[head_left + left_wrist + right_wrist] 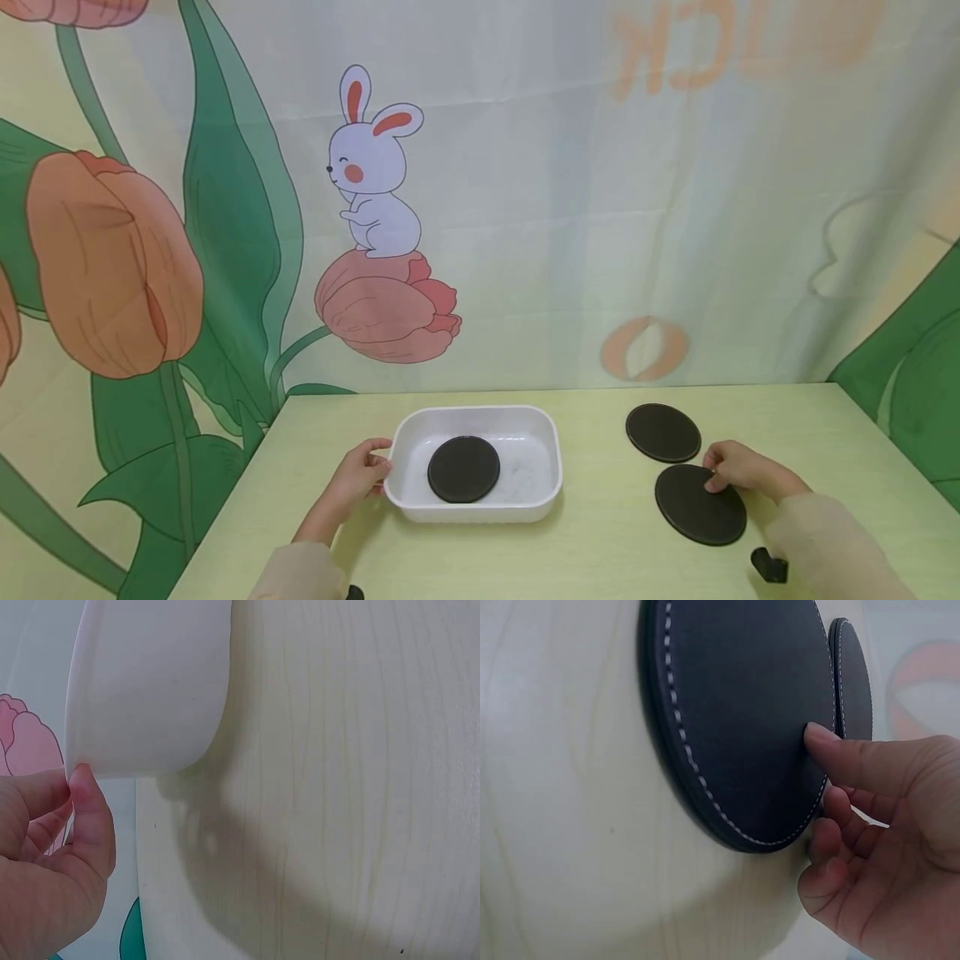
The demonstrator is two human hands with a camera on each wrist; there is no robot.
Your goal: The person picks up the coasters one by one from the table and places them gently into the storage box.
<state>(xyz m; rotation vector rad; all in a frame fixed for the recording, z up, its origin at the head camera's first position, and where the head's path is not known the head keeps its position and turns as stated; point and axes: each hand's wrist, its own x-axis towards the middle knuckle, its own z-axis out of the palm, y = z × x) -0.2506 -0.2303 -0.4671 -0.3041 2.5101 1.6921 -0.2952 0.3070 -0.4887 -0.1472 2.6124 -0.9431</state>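
A white rectangular tray [420,514] with rounded corners stands left of the table's middle, and one round black coaster [463,469] lies in it. My left hand [362,473] pinches the tray's left rim; in the left wrist view the thumb [94,814] presses the white wall from outside. On the right, my right hand [738,468] pinches the edge of a second black coaster [697,510]. White stitching runs around this coaster in the right wrist view, with the thumb on its top face and the other fingers curled at its edge. A third coaster [663,432] lies just behind it.
The pale wood-grain table [592,550] ends at a hanging cloth [525,250] printed with tulips and a rabbit. Black wrist straps show near both sleeves, the right sleeve [832,542] low at the right.
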